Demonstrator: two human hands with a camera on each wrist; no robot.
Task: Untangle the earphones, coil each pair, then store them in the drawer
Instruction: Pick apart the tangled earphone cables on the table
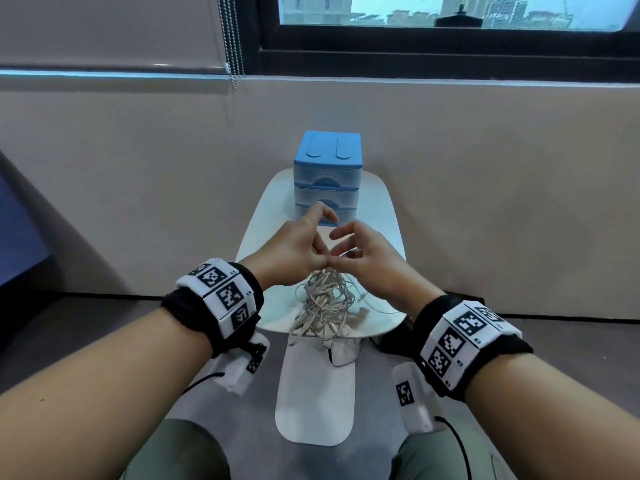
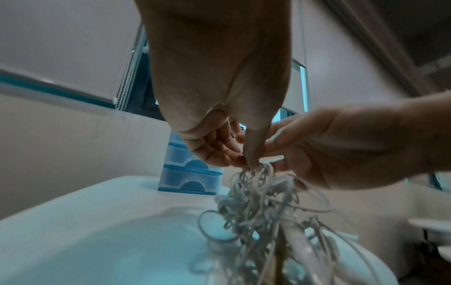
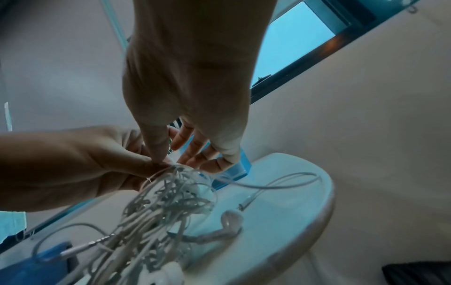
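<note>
1. Over the near part of the white worktop (image 1: 381,202), your left hand (image 1: 294,251) and right hand (image 1: 367,258) meet, thumb tips touching, and they cover the top of the tangle of earphones (image 1: 325,303), so you cannot see from the head view where each cord is held.
2. Behind your hands, the bottom drawer of the blue drawer unit (image 1: 327,168) is partly hidden; the two upper drawers are closed.
3. Your left fingers (image 2: 219,152) are curled, and thumb and fingertip pinch the cords at the top of the bundle.
4. Your right fingers (image 3: 195,152) are loosely bent and spread, while the thumb presses cords against the left thumb.
5. The tangle hangs from both hands, its lower part resting on the worktop; one earbud (image 3: 231,221) lies loose beside it.
6. Your wristbands (image 1: 221,292) carry square black-and-white marker patterns; the small letters beside them are too small to read surely.
</note>
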